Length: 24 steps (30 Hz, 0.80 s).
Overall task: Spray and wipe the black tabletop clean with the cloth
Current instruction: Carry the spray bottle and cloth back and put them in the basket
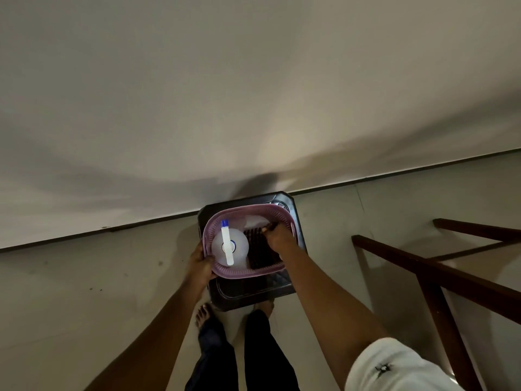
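A small black table [284,289] stands against the wall. A pink slatted basket [225,270] sits on top of it. Inside the basket stands a clear spray bottle [229,245] with a white and blue nozzle, and a white cloth [255,221] lies at the basket's far side. My left hand [200,263] grips the basket's near left rim. My right hand [277,235] reaches into the basket from the right, its fingers curled near the cloth; whether they hold it is hidden.
A pale wall rises behind the table, with a dark skirting line [112,228] at its base. A dark wooden frame [434,266] stands to the right. My bare feet [204,313] are on the pale floor just in front of the table.
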{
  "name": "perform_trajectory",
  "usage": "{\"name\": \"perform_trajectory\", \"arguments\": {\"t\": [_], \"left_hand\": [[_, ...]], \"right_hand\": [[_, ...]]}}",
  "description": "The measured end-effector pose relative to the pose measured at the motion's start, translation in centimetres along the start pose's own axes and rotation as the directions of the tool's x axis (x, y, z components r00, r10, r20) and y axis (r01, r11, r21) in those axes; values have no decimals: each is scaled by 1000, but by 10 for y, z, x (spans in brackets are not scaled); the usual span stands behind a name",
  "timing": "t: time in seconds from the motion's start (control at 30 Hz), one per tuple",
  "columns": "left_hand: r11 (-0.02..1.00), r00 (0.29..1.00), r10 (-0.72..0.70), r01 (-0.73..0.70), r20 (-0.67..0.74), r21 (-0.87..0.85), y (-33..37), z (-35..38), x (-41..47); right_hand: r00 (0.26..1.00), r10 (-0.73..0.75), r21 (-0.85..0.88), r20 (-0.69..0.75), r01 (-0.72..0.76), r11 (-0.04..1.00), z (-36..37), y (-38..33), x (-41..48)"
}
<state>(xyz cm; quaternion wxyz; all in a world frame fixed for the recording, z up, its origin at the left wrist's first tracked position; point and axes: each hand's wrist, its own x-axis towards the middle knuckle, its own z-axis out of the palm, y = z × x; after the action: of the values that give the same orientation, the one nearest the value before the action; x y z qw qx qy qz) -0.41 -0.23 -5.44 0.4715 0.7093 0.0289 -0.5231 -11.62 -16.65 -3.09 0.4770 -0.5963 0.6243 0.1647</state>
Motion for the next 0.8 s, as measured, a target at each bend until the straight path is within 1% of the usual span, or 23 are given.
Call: {"name": "perform_trajectory", "arguments": {"t": [0.1,0.17,0.2,0.23,0.27,0.33,0.37,0.4,0.47,0.53,0.6,0.63,0.7,0.77,0.8], "left_hand": [[1000,1000,-9,9,-9,-20,2,2,-4],[999,999,-19,18,-26,-29,2,2,-5],[999,999,-23,21,-35,-40,3,3,-6],[998,999,-29,27,-43,-50,3,3,-7],[998,999,-32,30,-44,-61,3,4,-8],[997,999,-29,25,-44,-78,3,6,-11],[996,999,-23,19,-47,-83,4,7,-12],[996,999,-13,9,-44,-89,5,8,-14],[994,999,-18,13,-47,-104,5,11,-16],[991,996,-31,21,-79,-133,4,13,-16],[992,995,-33,21,-91,-128,3,15,-18],[994,995,-23,13,-93,-108,5,17,-22],[997,995,46,-51,-88,-50,12,19,-35],[994,988,98,-92,-122,54,18,16,-48],[990,984,104,-89,-144,108,15,13,-57]], "right_hand": [[976,-150,-232,-156,112,966,-3,9,-21],[910,-244,-282,-334,150,947,-9,26,-38],[874,-256,-289,-412,141,947,-13,36,-43],[867,-231,-276,-442,113,955,-16,47,-44],[888,-178,-235,-423,82,968,-18,56,-43],[959,-80,-144,-272,42,989,-21,66,-35],[976,-75,-157,-205,43,987,-22,67,-31],[978,-102,-190,-180,67,979,-23,66,-28],[972,-145,-215,-186,103,971,-25,62,-24],[967,-157,-209,-200,114,971,-25,61,-17],[974,-151,-234,-166,109,966,-27,61,-15],[983,-141,-253,-120,107,962,-29,63,-17],[993,-109,-269,-44,93,959,-35,69,-29],[992,-118,-270,-39,103,957,-42,78,-47],[989,-138,-276,-56,118,954,-42,85,-57]]}}
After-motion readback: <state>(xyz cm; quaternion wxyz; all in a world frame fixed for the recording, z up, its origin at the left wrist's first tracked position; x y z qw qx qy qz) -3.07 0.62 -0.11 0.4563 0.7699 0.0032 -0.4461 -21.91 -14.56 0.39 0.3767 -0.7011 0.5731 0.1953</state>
